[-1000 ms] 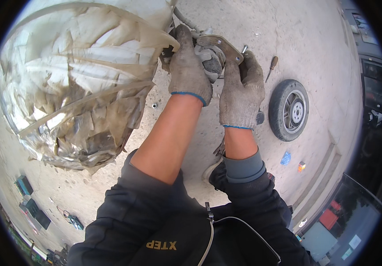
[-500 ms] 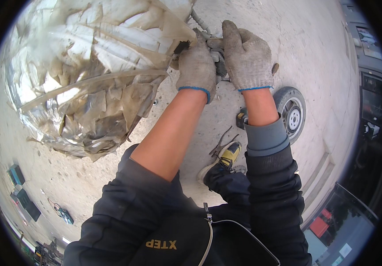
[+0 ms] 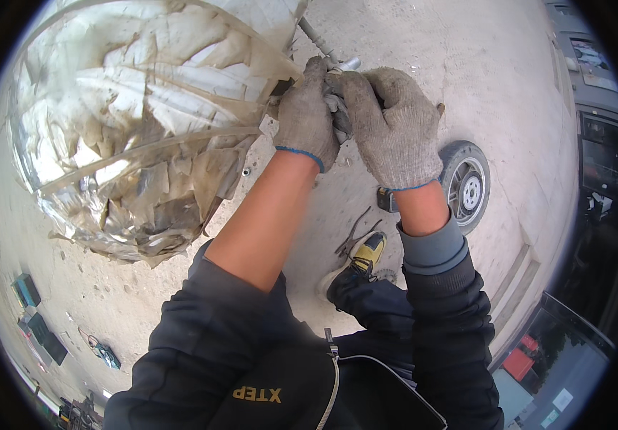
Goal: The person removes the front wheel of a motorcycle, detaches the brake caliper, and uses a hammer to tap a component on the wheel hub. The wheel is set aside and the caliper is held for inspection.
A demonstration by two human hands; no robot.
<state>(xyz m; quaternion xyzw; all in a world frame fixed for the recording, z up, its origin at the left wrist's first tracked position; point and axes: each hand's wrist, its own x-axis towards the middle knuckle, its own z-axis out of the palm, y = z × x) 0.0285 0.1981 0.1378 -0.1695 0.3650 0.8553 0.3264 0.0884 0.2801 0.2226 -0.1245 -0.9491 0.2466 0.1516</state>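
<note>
Both my hands wear grey-white knit work gloves with blue cuffs and are close together at the upper middle. My left hand (image 3: 304, 116) is closed around a grey metal part (image 3: 339, 118), mostly hidden between the gloves. My right hand (image 3: 395, 125) is closed at the same part, thumb pressed towards the fingers; its fingertips are hidden. Just beyond the hands shows a silver cylindrical end (image 3: 350, 64), beside a thin grey rod (image 3: 316, 37). To the left of my left hand bulges a large rounded body wrapped in torn, dirty clear film (image 3: 144, 107).
A small spoked wheel with tyre (image 3: 466, 186) lies right of my right wrist. Near it are a black and yellow block (image 3: 387, 200) and a dark long-handled tool (image 3: 354, 231), close to my shoe (image 3: 367, 254). Dark green boxes (image 3: 47, 337) lie far left.
My right hand has moved left and slightly down, against my left hand, covering more of the metal part. The silver cylindrical end now shows more beyond the gloves.
</note>
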